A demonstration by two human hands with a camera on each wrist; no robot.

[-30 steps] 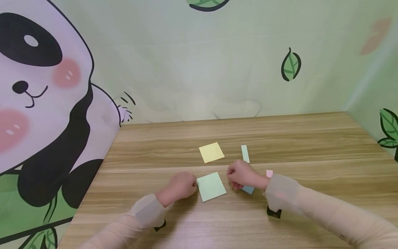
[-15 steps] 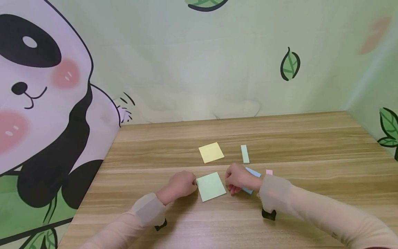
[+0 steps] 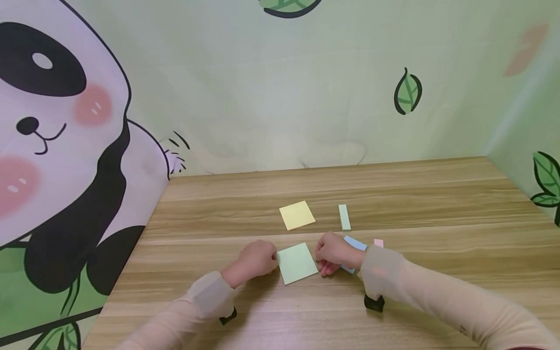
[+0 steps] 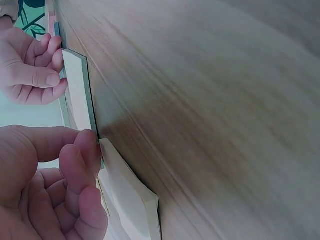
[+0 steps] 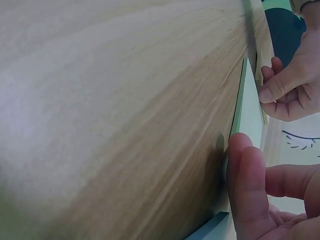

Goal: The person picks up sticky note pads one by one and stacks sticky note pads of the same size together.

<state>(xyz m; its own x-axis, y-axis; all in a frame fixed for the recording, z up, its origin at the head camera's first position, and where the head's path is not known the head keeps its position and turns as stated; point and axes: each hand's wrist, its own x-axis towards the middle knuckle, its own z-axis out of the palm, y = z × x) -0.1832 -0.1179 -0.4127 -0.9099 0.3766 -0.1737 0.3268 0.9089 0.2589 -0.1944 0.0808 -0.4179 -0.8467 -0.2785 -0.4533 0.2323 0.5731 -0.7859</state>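
Observation:
On the wooden table lies a light green sticky note pad [image 3: 297,263], between my two hands. My left hand [image 3: 253,262] pinches at its left edge with thumb and forefinger, which nearly meet in the left wrist view. At its right edge is my right hand [image 3: 337,253]; its fingertips [image 5: 241,142] touch or nearly touch the pad's corner in the right wrist view. Partly under my right hand is a blue pad [image 3: 355,243]. In the left wrist view a pale cream pad-like piece [image 4: 127,192] lies below the left fingers; the left hand hides that spot from the head view.
Behind the green pad lies a yellow sticky note pad [image 3: 297,215]. A narrow pale green pad [image 3: 344,217] stands farther right, and a small pink piece [image 3: 378,242] lies beside the right sleeve. A printed backdrop [image 3: 262,97] rises at the table's back edge.
My right hand has shifted slightly left and nearer, closing on the green pad's right edge, and more of the blue pad shows. My left hand stays at the left edge.

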